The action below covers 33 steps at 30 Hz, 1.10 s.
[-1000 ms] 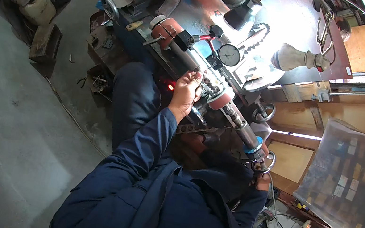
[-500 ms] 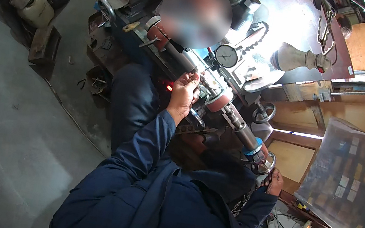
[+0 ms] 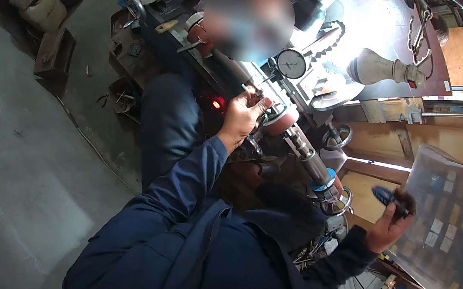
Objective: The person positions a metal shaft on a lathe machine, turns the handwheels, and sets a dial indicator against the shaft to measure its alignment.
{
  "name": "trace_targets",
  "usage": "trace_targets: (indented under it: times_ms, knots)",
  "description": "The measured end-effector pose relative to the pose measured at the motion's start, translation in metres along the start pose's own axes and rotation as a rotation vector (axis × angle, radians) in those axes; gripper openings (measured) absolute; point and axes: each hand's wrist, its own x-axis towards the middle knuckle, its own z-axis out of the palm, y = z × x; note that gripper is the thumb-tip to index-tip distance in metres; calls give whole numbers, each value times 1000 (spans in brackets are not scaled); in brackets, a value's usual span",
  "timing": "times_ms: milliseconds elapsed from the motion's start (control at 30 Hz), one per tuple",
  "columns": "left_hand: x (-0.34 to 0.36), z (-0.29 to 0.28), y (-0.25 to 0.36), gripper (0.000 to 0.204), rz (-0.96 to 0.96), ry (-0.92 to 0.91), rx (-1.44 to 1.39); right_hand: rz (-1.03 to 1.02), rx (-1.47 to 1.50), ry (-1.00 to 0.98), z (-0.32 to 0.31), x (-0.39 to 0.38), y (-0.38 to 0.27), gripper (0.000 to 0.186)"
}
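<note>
Small dark blue-handled tool (image 3: 388, 198) raised in right hand, steel shaft (image 3: 303, 153) slanting on lathe

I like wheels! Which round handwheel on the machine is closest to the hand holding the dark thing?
The handwheel at the machine's near end, just left of the right hand. The other handwheel sits higher up.

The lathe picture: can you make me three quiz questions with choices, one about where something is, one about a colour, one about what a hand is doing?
1. Where is the round dial gauge?
A. on the floor
B. above the left hand
C. in the right hand

2. What colour is the small lamp by the left hand?
A. red
B. green
C. white

3. What is the right hand doing?
A. lying flat and empty
B. holding a dark tool
C. gripping the handwheel

Answers: B, the gauge sits above the raised hand; A, it glows red; B, fingers wrap a dark tool.
</note>
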Motion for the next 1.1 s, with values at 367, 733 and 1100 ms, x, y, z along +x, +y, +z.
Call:
trace_targets:
  times_ms: [367,733,1100]
  knots:
    - [10,-11,-7,12,-53,-163,-185,-319,252,-346,224,-2,-73,31]
    - [15,-16,-18,8,23,-135,-123,-425,66,-407,280,-10,-68,33]
    - [10,-10,-10,10,-67,-95,-154,-473,116,-336,263,-7,-79,34]
